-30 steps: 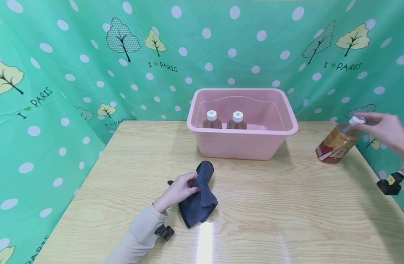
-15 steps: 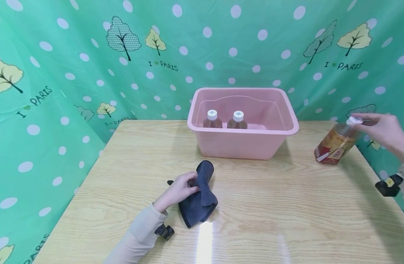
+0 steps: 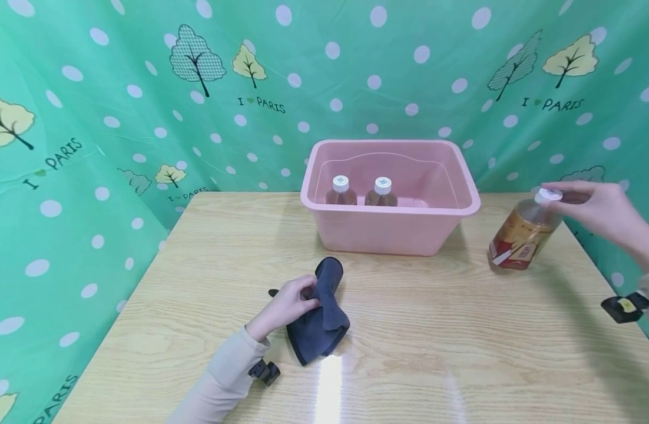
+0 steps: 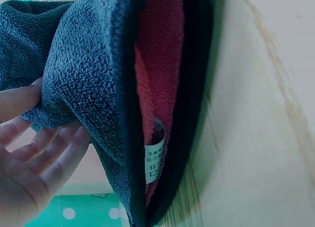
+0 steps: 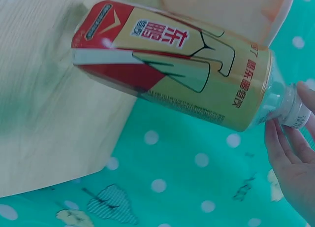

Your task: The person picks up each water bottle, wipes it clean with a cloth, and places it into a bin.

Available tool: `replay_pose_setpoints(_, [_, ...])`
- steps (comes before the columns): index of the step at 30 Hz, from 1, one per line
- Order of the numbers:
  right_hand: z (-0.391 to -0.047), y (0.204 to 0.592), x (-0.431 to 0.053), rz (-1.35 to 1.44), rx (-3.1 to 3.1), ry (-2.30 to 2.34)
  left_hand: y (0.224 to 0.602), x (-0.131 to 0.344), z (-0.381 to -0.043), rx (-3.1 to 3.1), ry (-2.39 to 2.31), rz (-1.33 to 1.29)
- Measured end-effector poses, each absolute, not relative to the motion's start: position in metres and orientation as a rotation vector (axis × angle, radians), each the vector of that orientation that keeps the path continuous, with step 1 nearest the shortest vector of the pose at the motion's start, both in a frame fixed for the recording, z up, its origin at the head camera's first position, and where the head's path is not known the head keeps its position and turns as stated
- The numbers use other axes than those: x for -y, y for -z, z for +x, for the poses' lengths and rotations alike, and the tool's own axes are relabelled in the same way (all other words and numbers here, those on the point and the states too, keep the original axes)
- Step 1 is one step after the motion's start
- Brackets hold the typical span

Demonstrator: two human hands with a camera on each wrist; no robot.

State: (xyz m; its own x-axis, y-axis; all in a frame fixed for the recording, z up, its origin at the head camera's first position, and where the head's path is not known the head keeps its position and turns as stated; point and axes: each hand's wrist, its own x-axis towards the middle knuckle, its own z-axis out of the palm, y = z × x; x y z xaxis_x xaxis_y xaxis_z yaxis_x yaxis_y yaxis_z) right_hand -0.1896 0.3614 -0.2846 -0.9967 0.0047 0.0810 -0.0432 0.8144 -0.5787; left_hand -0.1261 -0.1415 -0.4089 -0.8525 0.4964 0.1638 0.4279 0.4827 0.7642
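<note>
My right hand [image 3: 595, 203] pinches the white cap [image 3: 548, 195] of a drink bottle [image 3: 520, 235] with a yellow and red label. The bottle leans with its cap to the right, its base close over the right part of the table. In the right wrist view the thumb and fingers [image 5: 290, 153] grip the cap and neck. At the front middle my left hand [image 3: 290, 303] pinches a fold of a dark grey cloth [image 3: 321, 327] lying bunched on the table. The left wrist view shows the cloth's red inner side [image 4: 160, 49] and a white tag [image 4: 155, 153].
A pink bin [image 3: 377, 232] stands at the back middle of the table [image 3: 436, 347]. Inside it on the left are two bottles with white caps, a left one [image 3: 341, 191] and a right one [image 3: 382, 193]. A green dotted curtain [image 3: 303, 70] hangs behind and at both sides.
The right hand has carried the bottle to the left, away from the table's right edge and towards the bin. The left hand and the cloth have stayed in place.
</note>
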Motion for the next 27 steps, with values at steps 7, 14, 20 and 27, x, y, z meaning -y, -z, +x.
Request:
replay_pose_setpoints(7, [-0.173,0.274,-0.337,0.122,2.867,-1.005,0.408,0.141,-0.126,-2.627,-1.328,0.809])
replay_pose_setpoints(14, [-0.159,0.268,-0.314,0.219,2.826,-0.989,0.41,0.142,-0.127,-2.635,-1.323,0.801])
replay_pose_setpoints(20, [-0.15,0.266,-0.293,0.336,2.749,-1.045,0.411,0.142,-0.127,-2.625,-1.334,0.802])
replay_pose_setpoints(27, [-0.143,0.264,-0.271,0.375,2.716,-1.09,0.41,0.141,-0.126,-2.624,-1.347,0.807])
